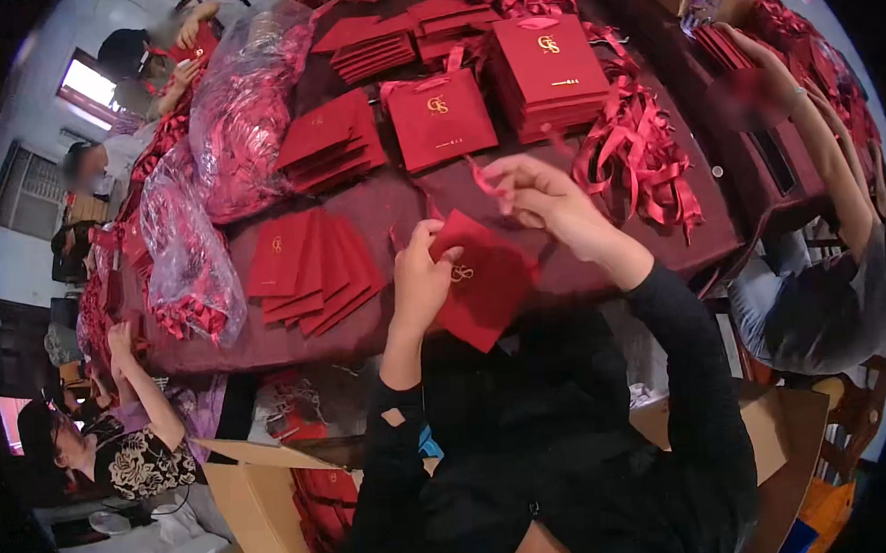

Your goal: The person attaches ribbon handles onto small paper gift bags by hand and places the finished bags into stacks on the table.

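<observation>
My left hand (423, 278) grips a red paper gift bag (496, 284) with a gold emblem by its upper edge, the bag tilted in front of me. Above the bag, my right hand (549, 203) pinches a red ribbon (486, 182) between thumb and fingers. Beyond my hands stands a stack of red bags (443, 121) with the same gold emblem. A taller bag stack (552, 65) is to its right. Fanned red bags (307, 269) lie left of my left hand. Loose red ribbons (647, 156) are heaped right of my right hand.
Clear plastic sacks of red ribbon (239, 117) rest on the left of the dark red tablecloth (687, 249). A plastic bottle (701, 1) stands at the back right. Co-workers sit on both sides. An open cardboard box (260, 516) is below the table edge.
</observation>
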The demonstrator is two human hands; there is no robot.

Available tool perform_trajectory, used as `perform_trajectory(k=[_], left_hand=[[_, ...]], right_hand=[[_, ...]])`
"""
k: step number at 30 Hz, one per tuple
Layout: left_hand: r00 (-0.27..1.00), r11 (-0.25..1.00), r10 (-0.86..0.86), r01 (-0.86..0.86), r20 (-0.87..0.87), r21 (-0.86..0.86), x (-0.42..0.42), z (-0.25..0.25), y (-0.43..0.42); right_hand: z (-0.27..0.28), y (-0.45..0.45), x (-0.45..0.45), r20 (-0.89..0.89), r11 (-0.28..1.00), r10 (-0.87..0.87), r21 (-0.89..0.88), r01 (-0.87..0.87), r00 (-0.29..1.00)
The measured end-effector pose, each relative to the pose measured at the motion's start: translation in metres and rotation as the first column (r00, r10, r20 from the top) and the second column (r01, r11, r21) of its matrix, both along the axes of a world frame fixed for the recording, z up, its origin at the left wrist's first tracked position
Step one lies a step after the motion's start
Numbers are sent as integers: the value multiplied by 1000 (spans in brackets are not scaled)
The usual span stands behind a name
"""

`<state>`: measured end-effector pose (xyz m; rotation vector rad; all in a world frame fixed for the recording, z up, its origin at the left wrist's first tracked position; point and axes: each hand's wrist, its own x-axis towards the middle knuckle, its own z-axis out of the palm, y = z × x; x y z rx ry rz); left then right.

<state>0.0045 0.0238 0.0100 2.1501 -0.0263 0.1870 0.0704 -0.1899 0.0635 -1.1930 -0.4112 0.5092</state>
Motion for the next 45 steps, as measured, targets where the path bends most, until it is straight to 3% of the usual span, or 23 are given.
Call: perform_trajectory(k=[1, 3, 4, 6, 7, 8, 10, 14, 16, 20, 22, 32, 34, 37, 45], left_hand=[[1000, 981, -8, 7, -6, -194, -1, 0, 2], [999, 959, 8, -21, -48, -284, -2, -6, 6], [996, 927, 21, -52, -89, -372, -2, -6, 8], [990, 937, 26, -72, -137, -341, -6, 4, 10], [982, 945, 38, -95, -182, -312, -7, 9, 11], [982, 945, 35, -92, -184, -313, -6, -3, 16], [993, 911, 19, -65, -116, -406, -2, -28, 24], [979, 894, 52, -134, -198, -428, -6, -21, 21], [965, 844, 33, -166, -259, -509, -7, -21, 20], [969, 809, 8, -151, -246, -568, -8, -23, 22], [963, 821, 7, -158, -268, -548, -7, -31, 26], [950, 740, -26, -191, -312, -645, -8, -31, 25], [957, 686, -27, -194, -290, -701, -9, -30, 24], [947, 724, -6, -217, -320, -655, -12, -16, 19], [960, 723, 28, -212, -279, -658, -12, -34, 18]], right_hand=[[-2, 8, -6, -135, 997, 83, 18, -81, 987], [-21, 30, -11, -47, 985, 22, -171, -29, 999], [-25, 41, -21, 5, 985, -70, -157, 70, 998], [-49, 46, -21, 207, 973, -49, -210, 93, 977], [-56, 47, -23, 186, 959, -62, -262, 110, 981], [-62, 47, -26, 184, 958, -65, -263, 113, 981], [-66, 48, -29, 402, 913, -86, -334, 234, 911], [-71, 50, -32, 473, 880, -77, -382, 283, 878], [-69, 49, -31, 573, 908, -35, -324, 266, 818], [-68, 47, -32, 387, 929, -22, -333, 162, 922], [-56, 46, -36, 559, 897, -24, -355, 265, 829], [-77, 54, -36, 723, 851, -68, -318, 419, 687], [-74, 55, -35, 651, 860, -141, -292, 418, 746], [-63, 58, -37, 544, 883, -171, -285, 372, 822], [-73, 59, -37, 530, 893, -129, -305, 331, 838]])
